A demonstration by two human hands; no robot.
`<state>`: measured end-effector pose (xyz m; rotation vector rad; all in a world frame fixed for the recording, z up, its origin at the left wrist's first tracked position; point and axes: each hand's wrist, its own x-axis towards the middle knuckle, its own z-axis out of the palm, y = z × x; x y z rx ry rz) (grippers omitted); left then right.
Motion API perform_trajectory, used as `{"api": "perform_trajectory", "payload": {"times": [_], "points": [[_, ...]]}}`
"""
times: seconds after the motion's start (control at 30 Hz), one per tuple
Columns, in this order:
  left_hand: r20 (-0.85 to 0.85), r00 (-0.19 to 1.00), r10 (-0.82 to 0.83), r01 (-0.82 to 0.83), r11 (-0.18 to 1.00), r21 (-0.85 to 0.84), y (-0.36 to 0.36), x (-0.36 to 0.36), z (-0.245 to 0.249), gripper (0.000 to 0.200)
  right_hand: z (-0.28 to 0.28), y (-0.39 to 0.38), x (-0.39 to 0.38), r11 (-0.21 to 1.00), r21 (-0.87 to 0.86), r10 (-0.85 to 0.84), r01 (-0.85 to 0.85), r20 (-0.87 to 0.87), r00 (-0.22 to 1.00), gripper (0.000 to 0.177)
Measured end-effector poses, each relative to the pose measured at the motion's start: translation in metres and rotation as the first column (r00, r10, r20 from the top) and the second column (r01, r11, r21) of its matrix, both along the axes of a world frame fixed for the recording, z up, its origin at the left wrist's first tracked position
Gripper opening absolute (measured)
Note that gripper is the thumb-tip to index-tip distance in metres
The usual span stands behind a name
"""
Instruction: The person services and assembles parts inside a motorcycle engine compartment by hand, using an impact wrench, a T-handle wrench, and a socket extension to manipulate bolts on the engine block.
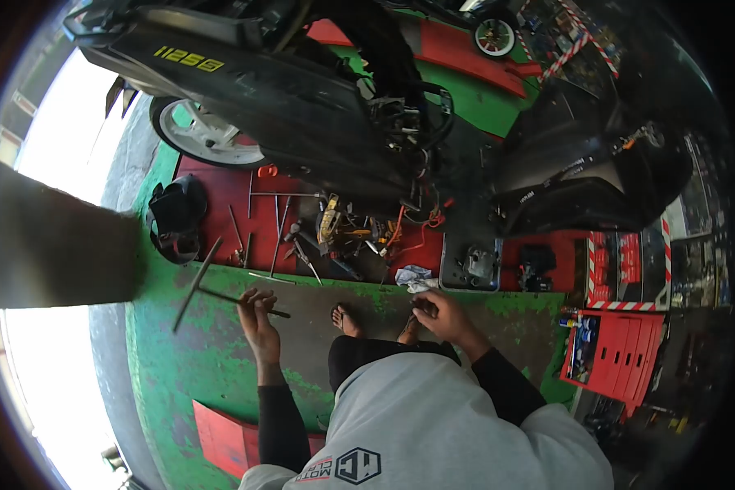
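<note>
My left hand (259, 320) is closed around the shaft of a T-handle wrench (226, 296). Its long crossbar points away to the left, and the tip sticks out on the right of my fingers. My right hand (444, 317) has its fingers curled together; what lies in them, if anything, is too small to make out. Just beyond those fingers is a crumpled white-and-blue rag (417, 276) at the edge of the red lift platform (220, 184). A dark scooter (294, 106) with exposed wiring stands over the platform.
Several hand tools (279, 229) and a yellow-and-black tool (330, 224) lie on the platform. A grey tray (469, 286) holds a metal part. Black bags or covers (177, 216) sit at left. A red drawer cabinet (621, 353) is at right, a pillar (61, 241) at left.
</note>
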<state>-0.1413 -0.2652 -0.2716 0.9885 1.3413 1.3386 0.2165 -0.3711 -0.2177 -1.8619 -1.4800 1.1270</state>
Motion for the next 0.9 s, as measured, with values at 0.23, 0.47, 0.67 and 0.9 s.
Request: {"api": "perform_trajectory", "payload": {"times": [0.23,0.47,0.67,0.9], "points": [[0.345,0.875,-0.341,0.217,0.911,0.351,-0.002,0.027,0.156,0.015,0.086,0.053,-0.021,0.919,0.391,0.077,-0.057,-0.037,0.996,0.023],[0.298,0.773,-0.560,0.242,0.694,0.678,-0.004,0.057,0.207,0.018,0.126,0.048,-0.013,0.863,0.497,0.073,-0.093,0.060,0.996,0.024],[0.309,0.758,-0.574,0.270,0.708,0.653,-0.011,0.081,0.209,0.018,0.139,0.037,-0.014,0.807,0.574,0.085,-0.137,0.116,0.990,0.025],[0.343,0.758,-0.554,0.310,0.770,0.558,-0.015,0.088,0.202,0.020,0.150,0.021,0.004,0.796,0.536,0.127,-0.280,0.305,0.944,0.023]]}}
